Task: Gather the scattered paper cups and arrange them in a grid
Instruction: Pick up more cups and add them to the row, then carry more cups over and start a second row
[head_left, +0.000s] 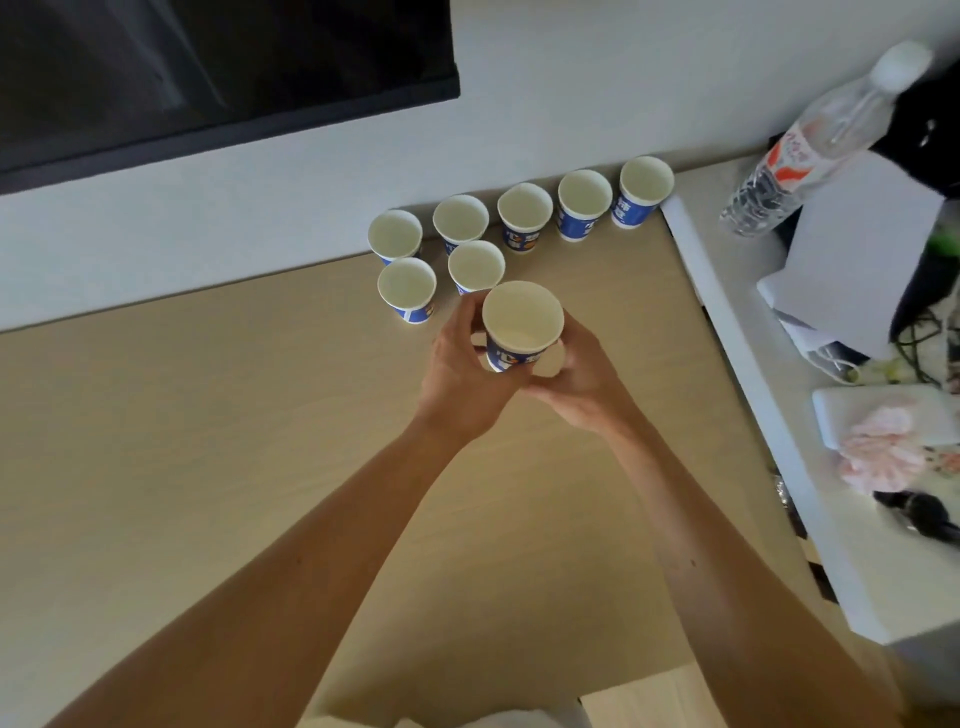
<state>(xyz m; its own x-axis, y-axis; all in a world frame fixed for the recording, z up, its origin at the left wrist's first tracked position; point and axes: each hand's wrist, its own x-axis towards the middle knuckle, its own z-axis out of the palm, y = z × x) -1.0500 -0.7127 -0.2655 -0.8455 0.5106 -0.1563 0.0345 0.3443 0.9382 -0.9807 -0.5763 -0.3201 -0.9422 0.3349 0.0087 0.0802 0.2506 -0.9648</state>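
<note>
- Left hand (462, 374) and right hand (582, 384): both grasp one white paper cup with a blue printed band (522, 322). The fingers curl round its lower wall from either side, and its mouth faces up, near level.
- Location: the held cup sits between the two hands, seemingly raised off the pale wooden tabletop (208, 415) (contact with the surface cannot be confirmed).
- Beyond the hands: a back row of five matching cups (524, 210) stands along the wall. Nearer is a second row of two, the left second-row cup (407, 287) and the right second-row cup (476, 265). The latter is just beyond the left fingertips.
- Judgement: the step in hand is seating the held cup third in the second row, directly in front of the middle cup of the back row.
- Recommended: lower it straight down and upright, matching the gap already set between neighbours. Keep the grip light, since thin paper walls likely dent.
- Risk: the left fingers are close to the right second-row cup. Open both hands outward and draw them back, not forward.
- Outstanding: two further places in the second row appear unfilled.
</note>
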